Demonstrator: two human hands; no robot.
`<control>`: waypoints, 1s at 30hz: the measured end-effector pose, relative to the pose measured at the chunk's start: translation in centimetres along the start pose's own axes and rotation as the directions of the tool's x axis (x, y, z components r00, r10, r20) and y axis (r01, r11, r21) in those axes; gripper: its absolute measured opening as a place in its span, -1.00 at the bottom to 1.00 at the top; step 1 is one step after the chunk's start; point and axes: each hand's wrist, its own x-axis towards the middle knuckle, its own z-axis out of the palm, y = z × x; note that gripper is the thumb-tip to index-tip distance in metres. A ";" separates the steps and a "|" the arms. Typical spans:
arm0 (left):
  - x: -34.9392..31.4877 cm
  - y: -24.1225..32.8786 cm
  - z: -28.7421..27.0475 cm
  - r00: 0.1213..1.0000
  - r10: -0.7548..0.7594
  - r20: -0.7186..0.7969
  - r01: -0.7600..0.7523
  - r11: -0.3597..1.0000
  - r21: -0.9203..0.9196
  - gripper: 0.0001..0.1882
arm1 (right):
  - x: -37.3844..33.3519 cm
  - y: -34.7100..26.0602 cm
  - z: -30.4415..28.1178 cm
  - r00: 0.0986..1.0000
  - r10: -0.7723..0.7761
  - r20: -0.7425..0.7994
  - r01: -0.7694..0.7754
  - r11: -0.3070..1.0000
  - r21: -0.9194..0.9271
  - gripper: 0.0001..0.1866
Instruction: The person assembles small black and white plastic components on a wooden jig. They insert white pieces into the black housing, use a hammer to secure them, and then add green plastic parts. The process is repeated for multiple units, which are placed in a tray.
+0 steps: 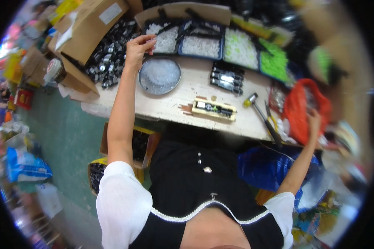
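Nearest me I see the black garment with white sleeves, and just beyond it the near edge of the pale worktable point(170, 108), which I take as my landmark; a small wooden jig point(214, 109) holding dark parts lies near that near edge, and a yellow-headed mallet point(259, 111) rests to the right of it; off the table's right end the right hand point(313, 120) touches a red plastic bag point(300, 108), fingers curled at its rim, though I cannot tell whether they actually clamp it; further in on the table sits a round metal dish point(159, 76) of clear small pieces; at the table's far side the left hand point(139, 46) hovers just past the dish, fingertips point(150, 40) pinched together at the edge of a tray of white parts point(165, 38); left of that, a cardboard box point(87, 29) spills black parts point(112, 58).
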 end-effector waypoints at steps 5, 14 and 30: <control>-6.1 1.0 -0.9 0.988 0.095 0.118 -0.117 0.976 0.186 -0.84 | 0.3 4.1 -1.2 0.955 -0.297 -0.010 0.294 0.950 -0.105 -0.77; -10.8 -2.6 -2.7 0.951 0.296 0.087 -0.272 0.672 0.689 -0.87 | 2.4 4.9 0.4 0.980 -0.197 0.037 0.199 0.942 -0.270 -0.67; -10.9 -3.7 -2.1 0.921 0.385 0.063 -0.285 0.552 0.784 -0.89 | -7.8 -13.6 2.2 0.866 -0.422 -0.270 0.431 0.902 -0.027 -0.72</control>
